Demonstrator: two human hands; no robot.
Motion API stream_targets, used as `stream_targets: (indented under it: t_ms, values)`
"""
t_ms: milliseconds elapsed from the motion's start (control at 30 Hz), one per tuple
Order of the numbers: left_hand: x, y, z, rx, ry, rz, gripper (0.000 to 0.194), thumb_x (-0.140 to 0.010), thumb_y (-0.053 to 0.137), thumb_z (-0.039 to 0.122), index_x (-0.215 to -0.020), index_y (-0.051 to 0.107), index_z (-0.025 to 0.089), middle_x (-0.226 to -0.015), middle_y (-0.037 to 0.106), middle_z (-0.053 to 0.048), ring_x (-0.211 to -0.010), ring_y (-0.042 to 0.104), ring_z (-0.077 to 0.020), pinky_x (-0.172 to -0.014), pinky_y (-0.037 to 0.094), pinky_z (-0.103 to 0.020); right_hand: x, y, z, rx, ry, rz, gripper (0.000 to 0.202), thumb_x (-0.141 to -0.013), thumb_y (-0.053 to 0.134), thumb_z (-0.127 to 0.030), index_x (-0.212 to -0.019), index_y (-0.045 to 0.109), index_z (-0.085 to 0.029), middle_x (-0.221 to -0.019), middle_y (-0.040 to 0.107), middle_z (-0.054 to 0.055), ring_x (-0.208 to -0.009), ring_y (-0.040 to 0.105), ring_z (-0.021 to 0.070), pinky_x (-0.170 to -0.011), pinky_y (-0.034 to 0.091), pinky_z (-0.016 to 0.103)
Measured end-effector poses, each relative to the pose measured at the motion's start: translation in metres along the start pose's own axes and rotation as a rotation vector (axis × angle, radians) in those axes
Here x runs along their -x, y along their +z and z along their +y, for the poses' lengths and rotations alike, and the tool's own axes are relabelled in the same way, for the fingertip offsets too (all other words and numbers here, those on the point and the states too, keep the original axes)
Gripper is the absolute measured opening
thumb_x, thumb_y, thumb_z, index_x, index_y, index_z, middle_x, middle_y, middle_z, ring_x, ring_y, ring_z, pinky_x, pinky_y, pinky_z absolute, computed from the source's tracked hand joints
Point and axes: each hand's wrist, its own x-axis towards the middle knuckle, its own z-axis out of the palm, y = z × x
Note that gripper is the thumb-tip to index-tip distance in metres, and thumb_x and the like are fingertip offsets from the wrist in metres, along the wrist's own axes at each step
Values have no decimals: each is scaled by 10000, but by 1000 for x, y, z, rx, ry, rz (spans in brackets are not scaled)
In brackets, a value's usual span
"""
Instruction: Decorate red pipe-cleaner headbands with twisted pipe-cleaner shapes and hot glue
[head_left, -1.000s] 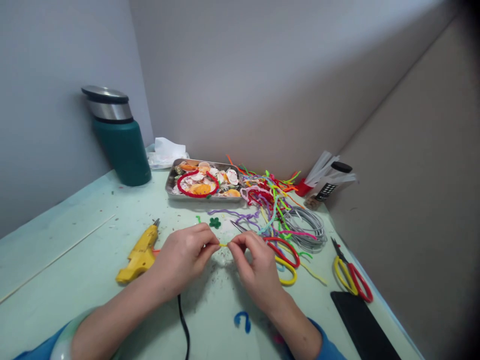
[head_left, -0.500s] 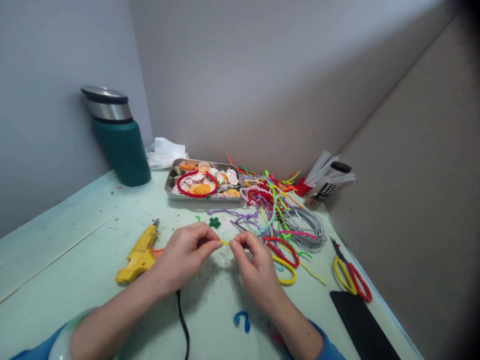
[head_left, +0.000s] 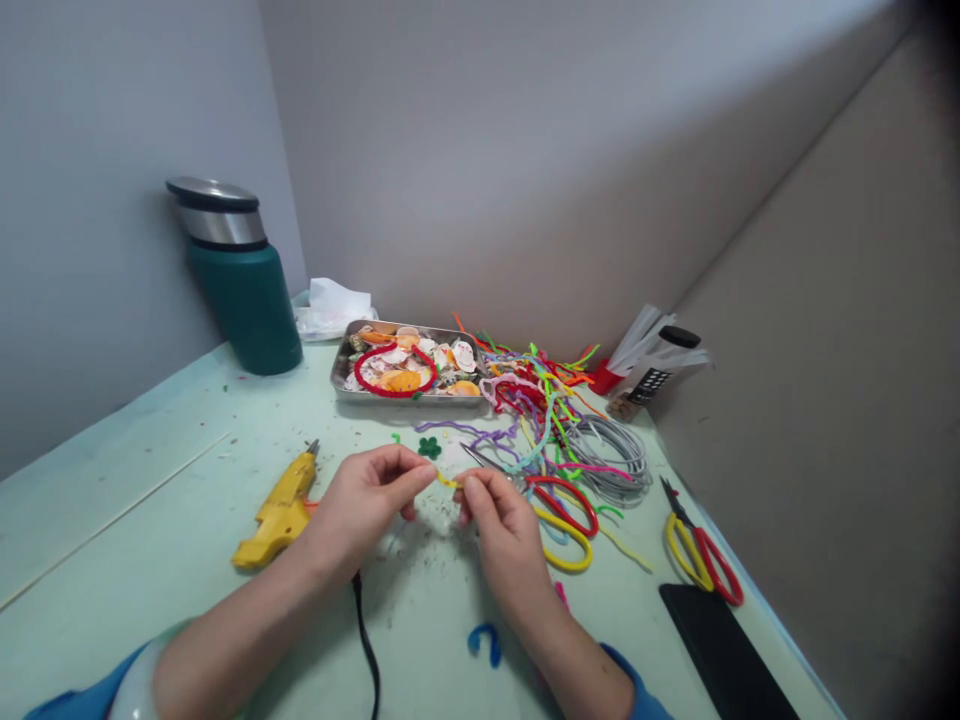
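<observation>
Between my two hands runs a short yellow pipe cleaner (head_left: 447,482), bent slightly downward in the middle. My left hand (head_left: 379,497) pinches one end of it between thumb and forefinger. The other end is pinched by my right hand (head_left: 501,515). Just beyond the fingers a dark green flower shape (head_left: 429,447) lies on the table. Scissors with one red and one yellow handle (head_left: 564,525) lie right beside my right hand. Left of my left hand rests a yellow glue gun (head_left: 279,512). A bent blue pipe cleaner piece (head_left: 484,643) lies nearer to me.
A metal tray (head_left: 405,398) of shells, a red loop on top, stands at the back beside a heap of coloured pipe cleaners (head_left: 536,390) and coiled grey wire (head_left: 611,460). A green bottle (head_left: 244,305) stands left; second scissors (head_left: 701,550) and a black flat object (head_left: 727,650) lie right.
The hands have drawn slightly apart, showing more of the yellow pipe cleaner, which now bends. A pink piece shows beside my right wrist.
</observation>
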Motion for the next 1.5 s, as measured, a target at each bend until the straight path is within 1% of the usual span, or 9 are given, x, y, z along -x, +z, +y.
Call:
stream_targets:
  t_ms: [167, 400, 600, 767, 833, 933, 1033, 1133, 1500]
  values:
    - [1, -1, 1, -16, -1, 38, 238, -696, 651, 379, -686, 583, 151, -583, 525, 45, -506, 450, -85, -517, 360, -210, -1, -9, -2, 299, -427, 93, 129, -851, 527, -175, -965, 582, -199, -979, 538, 56, -923, 519, 183, -810, 406, 319]
    - [2, 3, -2, -73, 60, -28, 231, -694, 644, 376, -665, 591, 154, -590, 535, 32, -531, 451, -99, -503, 372, -208, 0, -6, 0, 471, -528, 45, 100, -850, 522, -131, -892, 589, -193, -884, 545, 51, -868, 521, 187, -773, 396, 346]
    - [0, 0, -2, -6, -15, 1, 230, -691, 645, 378, -661, 583, 159, -549, 511, 52, -475, 434, -82, -493, 351, -205, 1, -7, -4, 191, -365, 108, 85, -883, 461, -166, -821, 510, -196, -785, 517, 10, -750, 509, 149, -691, 418, 287]
    - [2, 1, 4, 1, -17, 39, 230, -652, 672, 383, -656, 603, 163, -557, 526, 44, -475, 444, -89, -484, 368, -208, -9, -16, 0, 308, -344, 164, 188, -869, 496, -191, -683, 519, -190, -804, 520, 32, -793, 514, 169, -731, 409, 307]
    - [2, 2, 5, -4, -24, 53, 230, -639, 678, 384, -652, 610, 165, -560, 532, 39, -468, 446, -92, -473, 370, -212, -13, -17, 0, 350, -362, 151, 124, -863, 496, -180, -797, 600, -189, -958, 535, 69, -933, 511, 195, -817, 402, 336]
    - [1, 2, 2, -11, -7, 49, 223, -641, 677, 378, -657, 620, 163, -560, 541, 36, -468, 449, -94, -472, 373, -214, -12, -16, -3, 323, -302, 52, 218, -883, 470, -195, -1051, 607, -210, -1071, 544, 80, -1014, 503, 199, -864, 395, 339]
    - [0, 1, -2, -62, 43, 21, 209, -670, 660, 367, -665, 631, 160, -570, 552, 30, -491, 455, -99, -486, 376, -214, -8, -11, -6, 254, -203, -23, 141, -878, 496, -231, -877, 630, -190, -851, 592, 36, -828, 547, 168, -729, 421, 280]
    - [0, 0, -4, -131, 94, -2, 202, -698, 641, 356, -658, 630, 159, -587, 553, 25, -517, 455, -104, -502, 365, -217, -5, -6, -4, 171, -99, -27, 141, -844, 542, -245, -726, 576, -176, -692, 543, -7, -676, 504, 137, -615, 390, 245]
    - [6, 11, -12, 146, 2, -16, 238, -724, 638, 382, -666, 606, 154, -458, 454, 64, -455, 382, -81, -479, 291, -196, 4, 7, -10, -240, 129, -84, 229, -787, 577, -330, -635, 502, -176, -574, 431, -50, -560, 385, 105, -538, 324, 219]
